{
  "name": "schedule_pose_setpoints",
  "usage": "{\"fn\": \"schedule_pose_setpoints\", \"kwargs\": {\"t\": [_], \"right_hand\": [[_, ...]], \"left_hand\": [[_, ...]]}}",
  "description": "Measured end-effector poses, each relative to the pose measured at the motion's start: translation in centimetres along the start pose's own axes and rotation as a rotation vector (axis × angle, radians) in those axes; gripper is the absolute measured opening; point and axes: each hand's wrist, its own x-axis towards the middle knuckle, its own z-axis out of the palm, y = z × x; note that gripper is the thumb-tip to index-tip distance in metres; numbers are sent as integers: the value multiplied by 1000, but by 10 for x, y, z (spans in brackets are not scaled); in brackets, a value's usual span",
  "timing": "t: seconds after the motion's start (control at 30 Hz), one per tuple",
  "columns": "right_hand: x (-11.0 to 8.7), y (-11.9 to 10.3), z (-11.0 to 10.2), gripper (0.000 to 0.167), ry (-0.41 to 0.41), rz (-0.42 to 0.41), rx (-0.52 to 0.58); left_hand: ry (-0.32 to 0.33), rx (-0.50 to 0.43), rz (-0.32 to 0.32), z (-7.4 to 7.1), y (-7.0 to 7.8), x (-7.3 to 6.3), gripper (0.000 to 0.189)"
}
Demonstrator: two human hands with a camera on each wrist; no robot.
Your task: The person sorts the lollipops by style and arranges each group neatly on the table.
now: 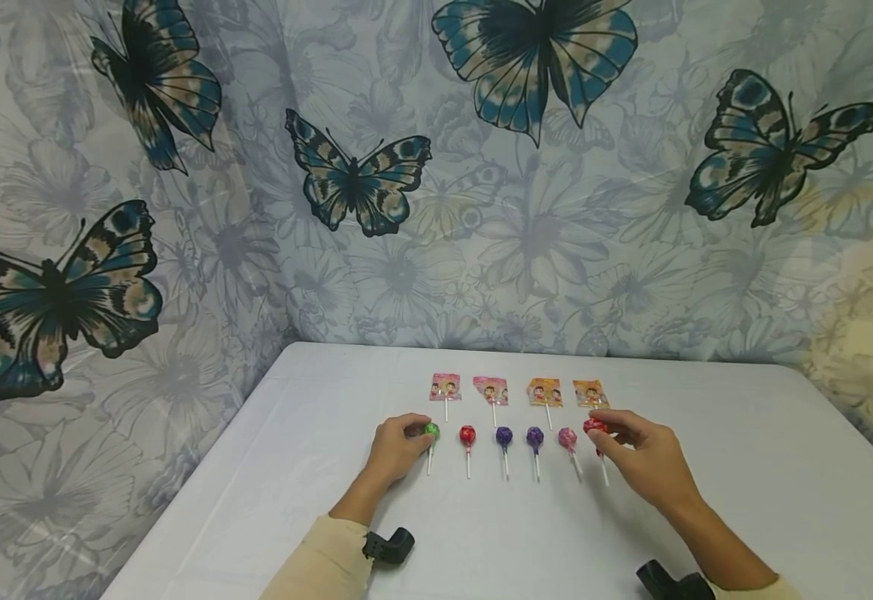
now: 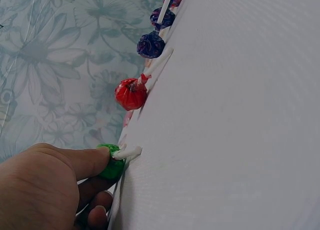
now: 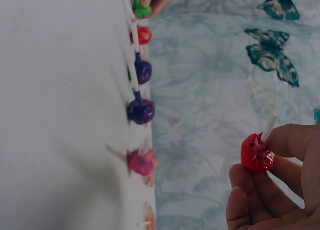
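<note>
My left hand [image 1: 397,447] pinches the green-wrapped head of a lollipop [image 2: 114,162] between thumb and finger at the row's left end. At the other end, my right hand [image 1: 649,462] holds a red lollipop [image 3: 257,154] by its head; the right wrist view shows it raised off the table. Between the hands lie a red lollipop [image 1: 468,435], two purple lollipops [image 1: 504,436] and a pink lollipop [image 1: 567,438], their white sticks pointing toward me.
Behind the row lie flat lollipops in pink packets [image 1: 445,387] and orange packets [image 1: 544,392]. All rest on a white-covered table [image 1: 556,542]. A butterfly-patterned cloth [image 1: 406,275] hangs behind and to the left.
</note>
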Motion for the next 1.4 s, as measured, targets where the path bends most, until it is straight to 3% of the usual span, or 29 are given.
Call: {"fn": "schedule_pose_setpoints", "kwargs": {"t": [0.2, 0.43, 1.03, 1.4], "right_hand": [[5, -21, -11, 30, -58, 135, 46], [6, -13, -11, 32, -105, 218, 24], [5, 15, -1, 32, -178, 257, -49], [4, 22, 6, 29, -166, 269, -130]], "left_hand": [[3, -3, -8, -1, 0, 0, 23], [-2, -5, -9, 0, -1, 0, 24], [7, 1, -12, 0, -3, 0, 24], [-1, -3, 16, -1, -2, 0, 23]]}}
